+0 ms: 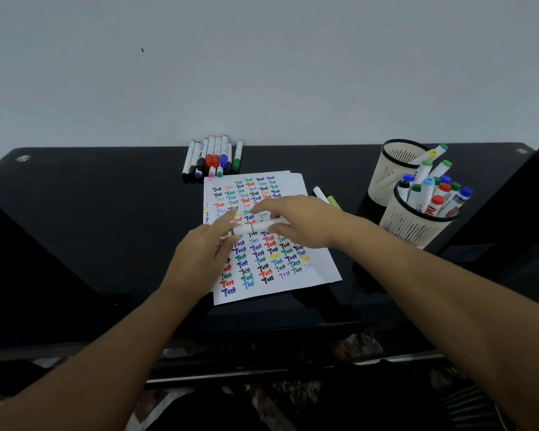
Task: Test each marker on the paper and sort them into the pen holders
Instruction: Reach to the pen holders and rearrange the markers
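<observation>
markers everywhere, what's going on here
A person is testing markers on a sheet of paper already covered in coloured "Test" scribbles. Both hands hold one white marker level over the sheet: the left hand at one end, the right hand at the other. A row of markers waits at the table's far edge, and the nearer pen holder is packed while the farther pen holder holds only a few.
</observation>
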